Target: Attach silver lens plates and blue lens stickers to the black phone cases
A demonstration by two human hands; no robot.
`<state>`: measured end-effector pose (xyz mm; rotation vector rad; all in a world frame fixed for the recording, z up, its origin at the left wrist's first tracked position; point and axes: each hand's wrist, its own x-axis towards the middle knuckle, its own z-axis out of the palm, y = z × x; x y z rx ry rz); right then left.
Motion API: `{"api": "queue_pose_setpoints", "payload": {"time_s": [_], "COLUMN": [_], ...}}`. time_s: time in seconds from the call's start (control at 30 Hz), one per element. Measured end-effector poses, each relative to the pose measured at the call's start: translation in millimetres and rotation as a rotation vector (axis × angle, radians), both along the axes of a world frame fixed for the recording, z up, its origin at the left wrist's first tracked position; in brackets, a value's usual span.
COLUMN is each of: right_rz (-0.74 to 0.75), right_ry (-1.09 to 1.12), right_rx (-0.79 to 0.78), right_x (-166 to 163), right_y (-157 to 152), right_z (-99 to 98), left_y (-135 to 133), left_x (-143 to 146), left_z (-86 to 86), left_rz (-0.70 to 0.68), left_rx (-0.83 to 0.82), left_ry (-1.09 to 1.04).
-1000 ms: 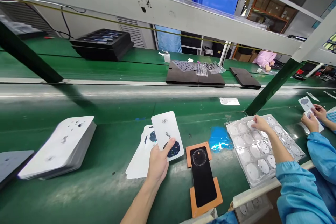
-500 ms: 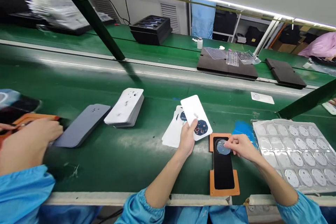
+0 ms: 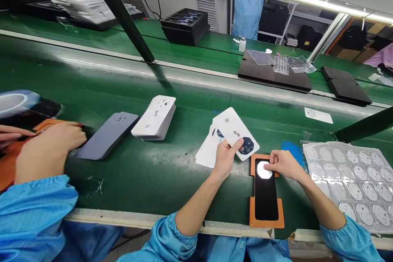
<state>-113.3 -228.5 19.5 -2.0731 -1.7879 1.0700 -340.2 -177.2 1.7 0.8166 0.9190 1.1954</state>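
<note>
1 card (image 3: 237, 133) in left hand's (image 3: 225, 157) grip, disc (image 3: 263, 171) edge in right hand's (image 3: 285, 164), gap between

Since a second ago, the right hand (image 3: 283, 164) has moved from the clear blister tray (image 3: 316, 170), right of the orange fixture (image 3: 267, 224), to hold a round disc (image 3: 262, 170) at the far end of the black panel (image 3: 266, 198) inside that fixture. The disc, grey-blue half a second ago, now shows bright white. Well left of the fixture, a co-worker's hands (image 3: 49, 149) have come into view.
</note>
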Motion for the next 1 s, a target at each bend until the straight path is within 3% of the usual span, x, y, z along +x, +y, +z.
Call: {"api": "queue_pose_setpoints", "payload": {"time_s": [0.17,0.33,0.47,0.63,1.0], "right_rz": [-0.078,-0.145,-0.168,-0.192,-0.19], "right_ry": [0.056,0.199,0.094,0.062,0.085], "right_rx": [0.186,0.551,0.842,0.896,0.994], "right_x": [-7.3,-40.4,-64.2,-66.9,-67.3], "right_y": [-23.1,-43.0,-37.9,-30.9,-27.7], "right_z": [10.3,21.6,19.2,15.4,14.5], "left_y": [-5.2,-23.2,-40.3,-49.0,-48.7], "left_x": [0.6,14.2,21.8,20.5,19.7], "left_z": [2.7,9.0,6.8,0.7,5.7], "left_rz": [-0.063,-0.145,-0.208,-0.253,-0.286], "left_rx": [0.034,0.073,0.154,0.32,0.367], "left_ry": [0.083,0.048,0.121,0.227,0.234]}}
